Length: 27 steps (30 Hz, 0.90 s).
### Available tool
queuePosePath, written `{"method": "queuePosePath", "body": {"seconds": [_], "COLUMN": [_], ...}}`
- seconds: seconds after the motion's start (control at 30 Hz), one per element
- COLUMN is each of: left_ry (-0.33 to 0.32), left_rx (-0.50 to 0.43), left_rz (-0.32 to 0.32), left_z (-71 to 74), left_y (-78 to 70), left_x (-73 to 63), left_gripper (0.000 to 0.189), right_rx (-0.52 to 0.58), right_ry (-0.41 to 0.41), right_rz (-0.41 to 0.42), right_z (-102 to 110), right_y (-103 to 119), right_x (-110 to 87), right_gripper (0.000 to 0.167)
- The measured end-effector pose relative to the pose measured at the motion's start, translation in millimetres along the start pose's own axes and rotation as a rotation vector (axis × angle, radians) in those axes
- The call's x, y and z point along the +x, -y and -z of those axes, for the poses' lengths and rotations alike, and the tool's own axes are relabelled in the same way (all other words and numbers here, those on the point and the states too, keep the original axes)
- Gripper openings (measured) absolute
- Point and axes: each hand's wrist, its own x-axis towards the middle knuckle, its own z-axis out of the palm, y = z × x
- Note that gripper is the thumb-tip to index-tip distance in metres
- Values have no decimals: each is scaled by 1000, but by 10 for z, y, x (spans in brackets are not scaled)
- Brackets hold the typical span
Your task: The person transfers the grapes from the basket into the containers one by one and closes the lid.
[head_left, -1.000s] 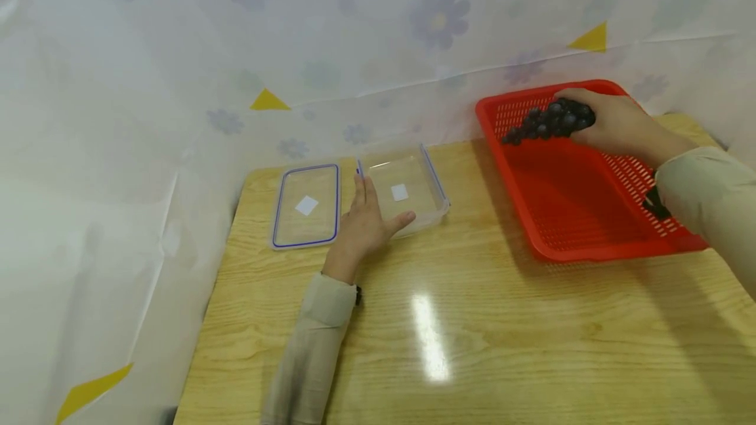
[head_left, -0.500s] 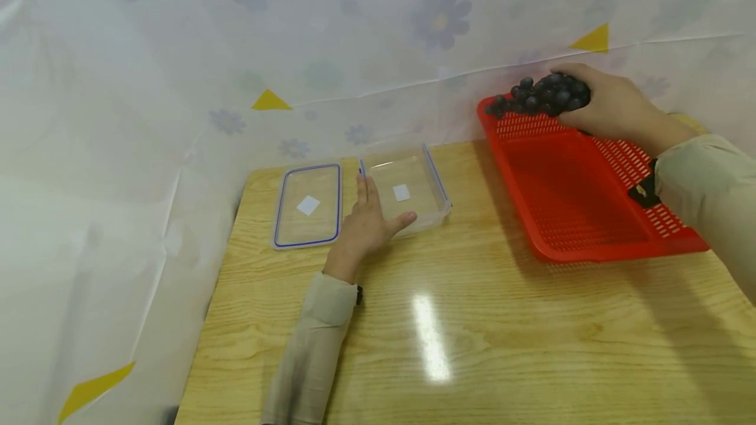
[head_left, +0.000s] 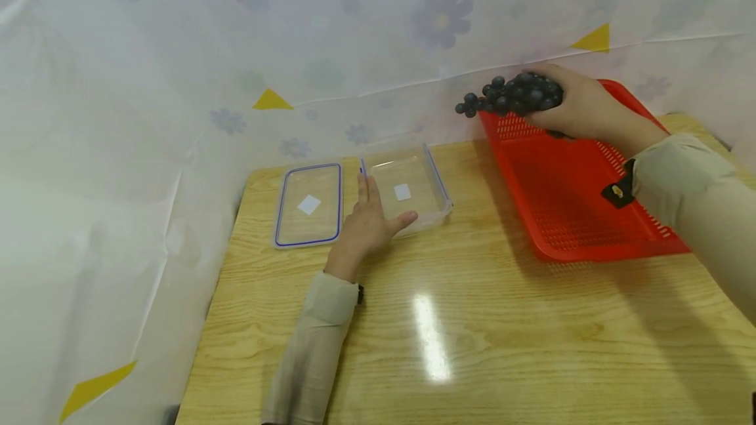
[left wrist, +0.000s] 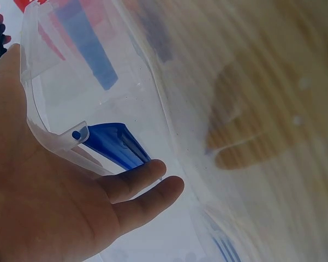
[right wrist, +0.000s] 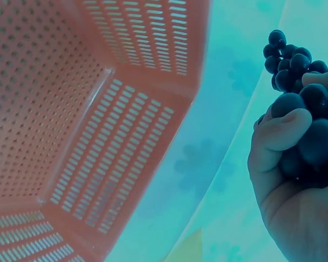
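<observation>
A bunch of dark grapes (head_left: 520, 94) is gripped by my right hand (head_left: 581, 107), held in the air over the far left rim of the red basket (head_left: 531, 228). In the right wrist view, the thumb and fingers curl round the grapes (right wrist: 316, 139). My left hand (head_left: 366, 228) rests against the near left corner of a clear plastic container (head_left: 413, 179), its fingers along the left side and thumb at the front. Seen from the left wrist, straight fingers (left wrist: 147, 199) lie beside the blue clip (left wrist: 117, 144). The container stands upright without a lid.
A clear lid (head_left: 307, 228) with a blue seal lies flat left of the container. Wooden table (head_left: 502, 333) surface extends in front. A white flowered sheet (head_left: 378, 38) hangs behind and along the left, with yellow triangles (head_left: 272, 100) on it.
My right hand has lifted the grapes up from the basket and carried them left past its rim. My left hand stays at the container.
</observation>
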Motion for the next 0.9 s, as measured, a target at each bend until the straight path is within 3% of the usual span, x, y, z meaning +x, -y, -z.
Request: {"method": "queuePosePath", "body": {"seconds": [0.43,0.9], "left_ry": [-1,11], "left_rx": [14,-22], "left_rz": [4,6], "left_z": [3,5], "left_y": [-9,-5], "left_x": [16,42], "left_gripper": [122,122], "right_rx": [123,120], "right_ry": [14,77], "right_rz": [42,86], "right_z": [-132,-376], "right_y": [235,529], "right_x": [67,232], "right_gripper": [75,75]}}
